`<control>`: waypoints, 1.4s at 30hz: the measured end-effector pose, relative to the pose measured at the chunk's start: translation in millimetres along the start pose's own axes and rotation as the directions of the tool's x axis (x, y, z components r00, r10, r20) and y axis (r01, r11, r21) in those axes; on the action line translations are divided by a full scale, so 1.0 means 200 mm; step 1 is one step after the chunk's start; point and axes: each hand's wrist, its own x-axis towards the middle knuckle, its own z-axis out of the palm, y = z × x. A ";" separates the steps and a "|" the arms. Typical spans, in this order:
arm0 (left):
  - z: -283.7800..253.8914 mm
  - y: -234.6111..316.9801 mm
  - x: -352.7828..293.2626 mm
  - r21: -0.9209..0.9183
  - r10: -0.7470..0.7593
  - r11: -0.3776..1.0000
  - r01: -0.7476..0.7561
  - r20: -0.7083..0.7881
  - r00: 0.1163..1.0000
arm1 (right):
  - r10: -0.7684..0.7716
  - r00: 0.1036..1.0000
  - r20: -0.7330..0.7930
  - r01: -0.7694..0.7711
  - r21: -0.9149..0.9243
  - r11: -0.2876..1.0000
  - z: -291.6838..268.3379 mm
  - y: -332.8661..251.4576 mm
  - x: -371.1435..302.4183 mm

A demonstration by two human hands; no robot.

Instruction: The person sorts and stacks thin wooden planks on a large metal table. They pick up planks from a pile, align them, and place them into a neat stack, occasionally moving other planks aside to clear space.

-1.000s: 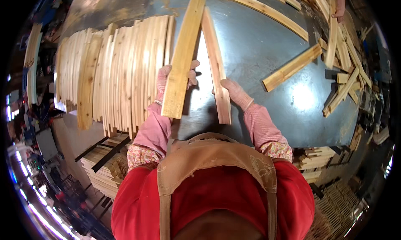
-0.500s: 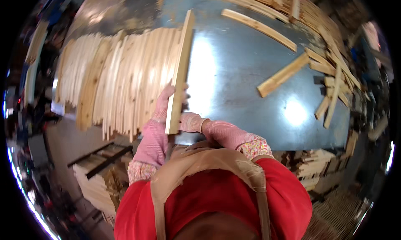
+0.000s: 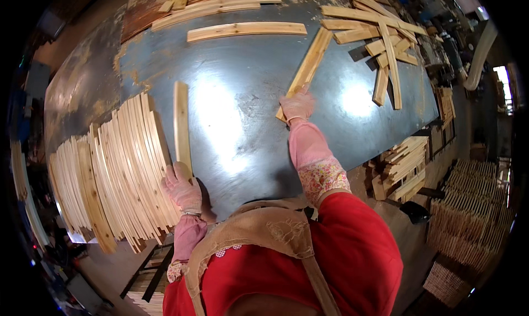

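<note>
My left hand (image 3: pixel 184 192), in a pale pink glove, closes around the near end of a narrow wooden strip (image 3: pixel 181 120). That strip lies just right of a row of wooden strips (image 3: pixel 129 167) set side by side, with a narrow gap between. My right hand (image 3: pixel 298 104), gloved too, is reached out over the middle of the table and grips another wooden strip (image 3: pixel 313 57) near its closer end. This strip slants away to the far right, its far end by a loose pile of strips (image 3: pixel 380 38). The fingers' undersides are hidden.
The metal-topped table (image 3: pixel 248 68) carries one crosswise strip (image 3: pixel 248 31) and more strips (image 3: pixel 215 7) along its far side. Below the right edge stands a stack of wood pieces (image 3: pixel 405 167); larger stacked wood (image 3: pixel 468 211) stands on the floor beyond.
The strip held upright between both hands is now down beside the row, with my left hand on it. My right hand has moved away to the right and taken hold of another strip.
</note>
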 end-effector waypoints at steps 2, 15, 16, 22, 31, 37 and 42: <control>-0.08 0.10 0.03 -0.223 0.028 0.973 -0.052 -0.113 0.993 | 0.019 1.000 0.014 -0.020 0.059 0.998 0.02 0.06 -0.04; 0.11 0.83 0.16 -0.751 0.353 -0.046 0.658 0.604 0.714 | -0.729 0.499 0.468 0.269 0.717 0.644 -0.07 0.24 -0.44; 0.06 0.81 0.15 -0.743 0.347 -0.029 0.668 0.620 0.704 | -0.791 0.504 0.345 0.473 0.656 0.588 0.11 0.32 -0.26; 0.08 0.64 0.03 -0.778 0.212 -0.151 0.609 0.576 0.789 | -0.805 0.539 0.248 0.816 0.085 0.572 -0.02 -0.50 0.61; -0.06 0.55 0.01 -0.040 0.485 -0.856 0.515 0.280 0.829 | -0.766 0.523 0.373 0.852 -0.247 0.461 0.02 -1.08 1.08; -0.17 0.59 0.04 -0.097 0.381 -0.889 0.447 0.386 0.840 | -0.599 0.378 0.706 0.862 -0.033 0.506 -0.14 -0.74 0.46; -0.22 0.52 0.03 -0.682 0.091 -0.613 0.400 0.442 0.893 | -0.454 0.040 0.890 0.816 0.233 0.529 -0.10 -0.56 -0.47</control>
